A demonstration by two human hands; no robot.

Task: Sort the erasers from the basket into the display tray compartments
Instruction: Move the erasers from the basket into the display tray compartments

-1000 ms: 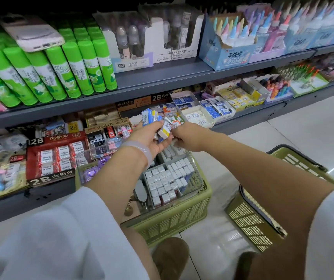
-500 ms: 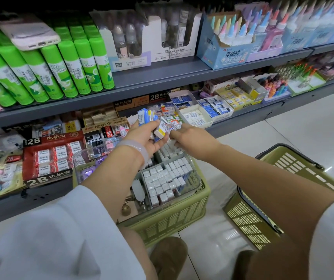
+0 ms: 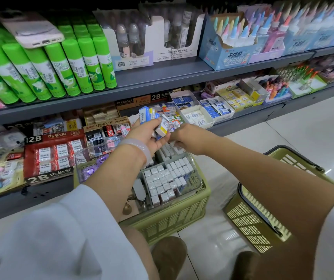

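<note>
Above the olive-green plastic basket (image 3: 174, 217) on the floor sat the clear plastic display tray (image 3: 194, 174), its compartments already lined with small white erasers (image 3: 166, 178) standing on end. Both hands met over the tray's far end. The left hand (image 3: 148, 134) was curled round a fistful of small boxed erasers (image 3: 152, 116), blue, yellow and white, fanned upward from the palm. The right hand (image 3: 184, 134), just beside it and equally near, pinched one white eraser with a yellow band (image 3: 163, 127); its fingertips were hidden behind the bundle. That eraser's long axis ran tilted, roughly up and away, while the open compartments lay directly below and toward the person, so the likely move was a short drop downward. Readable print nearby: "2B" on the red cardboard eraser box (image 3: 55, 154) at left, "4B ERASER" and "2B" on the brown shelf cartons (image 3: 137, 101) behind, and "Glue Stick", partly legible, on the green glue tubes (image 3: 61, 67) above.
</note>
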